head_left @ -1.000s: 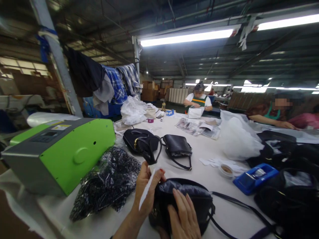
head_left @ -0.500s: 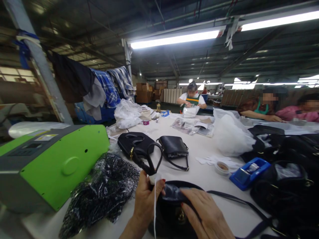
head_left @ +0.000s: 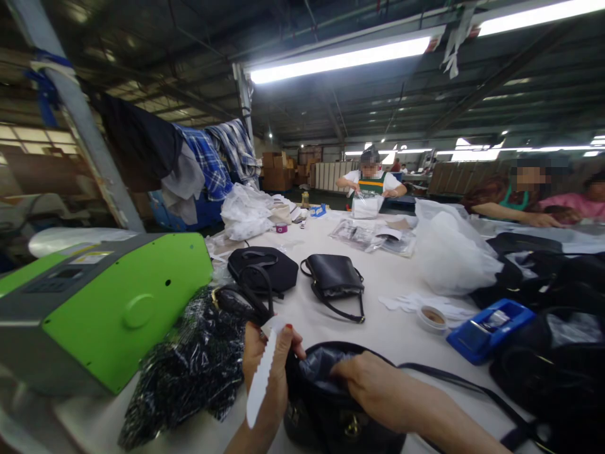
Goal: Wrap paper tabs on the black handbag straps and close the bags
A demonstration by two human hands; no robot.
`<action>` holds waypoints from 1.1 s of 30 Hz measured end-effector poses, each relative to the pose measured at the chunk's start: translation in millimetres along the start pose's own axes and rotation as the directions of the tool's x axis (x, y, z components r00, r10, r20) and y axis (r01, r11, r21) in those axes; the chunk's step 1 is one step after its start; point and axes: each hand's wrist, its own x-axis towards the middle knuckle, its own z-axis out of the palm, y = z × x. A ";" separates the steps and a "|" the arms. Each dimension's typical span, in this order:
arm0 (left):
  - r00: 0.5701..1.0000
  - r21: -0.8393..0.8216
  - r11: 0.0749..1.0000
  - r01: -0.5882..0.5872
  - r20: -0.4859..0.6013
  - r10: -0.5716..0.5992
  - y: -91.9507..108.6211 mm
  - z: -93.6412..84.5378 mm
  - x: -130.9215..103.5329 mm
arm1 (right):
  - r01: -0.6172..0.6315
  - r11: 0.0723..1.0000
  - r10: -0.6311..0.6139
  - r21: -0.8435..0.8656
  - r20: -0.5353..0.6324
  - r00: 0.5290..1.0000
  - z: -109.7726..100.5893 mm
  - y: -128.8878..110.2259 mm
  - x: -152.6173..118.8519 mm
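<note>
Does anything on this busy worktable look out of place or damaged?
Nothing looks damaged. The left hand pinches a white paper strip; the right hand reaches into the open black bag.

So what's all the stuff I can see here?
Machine: one, green and grey, left on table.
Speckled bag: one, black, beside machine.
Small bags: two, black, mid-table.
Plastic sack: one, white, right.
Tape dispenser: one, blue, right.
Tape roll: one, white, beside dispenser.
Clothes: several, hanging, back left.
Workers: three, far side.
Open bag: one, black, front.
Paper strip: one, white, in left hand.
Left hand: holds strip.
Right hand: fingers inside open bag.
</note>
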 end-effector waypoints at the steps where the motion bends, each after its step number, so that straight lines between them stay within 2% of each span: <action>1: 1.000 -0.022 1.000 0.002 -0.019 -0.002 0.5 2.0 1.3 | -0.006 1.000 0.006 -0.014 0.017 1.000 1.1 1.7 3.6; 4: 0.981 -0.143 0.984 0.110 -0.142 -0.130 4.2 8.2 9.5 | -0.046 0.997 0.047 -0.054 0.013 0.999 3.3 2.1 11.7; 6: 0.926 -0.259 0.939 0.228 -0.240 -0.291 6.2 11.8 16.2 | -0.084 0.993 0.084 -0.087 0.003 0.996 3.7 -1.6 13.9; 8: 0.871 -0.323 0.901 0.288 -0.302 -0.387 6.3 15.8 19.3 | -0.109 0.988 0.110 -0.111 0.001 0.994 4.1 -6.1 14.4; 9: 0.867 -0.319 0.905 0.281 -0.320 -0.382 5.7 18.3 18.4 | -0.115 0.986 0.116 -0.120 0.002 0.993 4.5 -7.9 14.3; 11: 0.900 -0.266 0.938 0.223 -0.314 -0.303 3.2 24.1 11.0 | -0.112 0.985 0.113 -0.131 0.003 0.994 5.9 -9.9 14.5; 13: 0.947 -0.188 0.966 0.179 -0.233 -0.220 0.7 29.9 -0.9 | -0.101 0.986 0.103 -0.135 0.008 0.995 7.9 -10.0 15.1; 14: 0.964 -0.149 0.970 0.190 -0.159 -0.213 -0.1 32.0 -6.8 | -0.091 0.987 0.094 -0.134 0.013 0.995 9.0 -9.7 15.5; 16: 0.958 -0.077 0.955 0.287 0.046 -0.285 0.4 32.9 -14.6 | -0.075 0.988 0.079 -0.136 0.024 0.997 11.1 -9.1 16.2; 17: 0.928 -0.043 0.937 0.348 0.161 -0.337 1.8 31.4 -15.5 | -0.072 0.988 0.077 -0.138 0.027 0.997 12.1 -9.0 16.4; 20: 0.779 0.001 0.867 0.499 0.439 -0.449 9.1 20.6 -7.0 | -0.078 0.986 0.082 -0.146 0.023 0.996 13.7 -9.1 16.4; 22: 0.699 -0.005 0.824 0.566 0.532 -0.477 14.2 11.8 2.6 | -0.079 0.987 0.082 -0.143 0.015 0.997 13.8 -9.2 16.5; 24: 0.640 -0.025 0.782 0.622 0.592 -0.490 17.6 5.7 10.1 | -0.076 0.988 0.078 -0.136 0.009 0.997 13.5 -8.6 17.0; 26: 0.628 -0.070 0.761 0.646 0.614 -0.477 18.5 4.4 14.3 | -0.081 0.988 0.083 -0.132 0.008 0.997 13.2 -7.3 17.7; 28: 0.688 -0.177 0.728 0.662 0.527 -0.499 16.4 7.8 17.4 | -0.099 0.986 0.100 -0.135 0.000 0.995 13.0 -5.8 18.7; 30: 0.754 -0.320 0.684 0.655 0.342 -0.561 11.4 13.3 21.8 | -0.119 0.983 0.118 -0.140 -0.012 0.993 13.0 -4.6 19.8; 31: 0.765 -0.387 0.664 0.640 0.242 -0.596 8.2 15.9 24.8 | -0.126 0.982 0.125 -0.142 -0.019 0.992 13.1 -4.3 20.4; 33: 0.759 -0.477 0.642 0.600 0.088 -0.645 1.3 19.5 30.6 | -0.137 0.980 0.134 -0.144 -0.029 0.991 13.8 -4.4 21.5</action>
